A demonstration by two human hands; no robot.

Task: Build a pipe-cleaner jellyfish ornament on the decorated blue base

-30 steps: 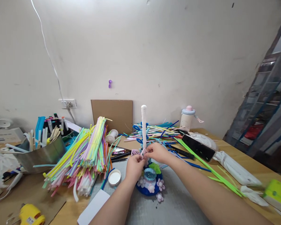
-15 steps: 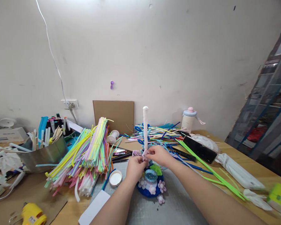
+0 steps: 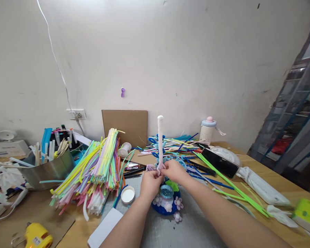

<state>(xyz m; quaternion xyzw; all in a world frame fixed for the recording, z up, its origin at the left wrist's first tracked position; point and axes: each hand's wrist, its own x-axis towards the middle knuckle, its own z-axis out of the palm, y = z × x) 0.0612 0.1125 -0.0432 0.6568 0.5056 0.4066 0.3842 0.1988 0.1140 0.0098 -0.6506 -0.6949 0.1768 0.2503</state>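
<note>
Both hands meet at the foot of an upright white fuzzy post [image 3: 160, 137]. My left hand [image 3: 150, 184] pinches a light purple pipe cleaner [image 3: 150, 167] at the post's left side. From the right, the fingertips of my right hand [image 3: 174, 172] are closed on the same purple pipe cleaner, near the post. Below the hands sits a round dark blue base [image 3: 163, 210], bearing a light blue ring-shaped piece [image 3: 166, 191], a green leaf shape [image 3: 173, 185] and pale pink flowers [image 3: 168, 206]. One loose flower [image 3: 177, 216] lies by the base's front edge.
To the left lie bundled pipe cleaners [image 3: 105, 165], a metal bowl of sticks [image 3: 50, 172] and a yellow glue gun [image 3: 38, 236]. A white round lid [image 3: 127, 195] is beside my left forearm. A phone [image 3: 220, 162], green pipe cleaners [image 3: 235, 186] and a bottle [image 3: 208, 131] are on the right.
The camera view has shifted slightly. Both hands stay at the post's foot, their fingers moving a little on the purple pipe cleaner.
</note>
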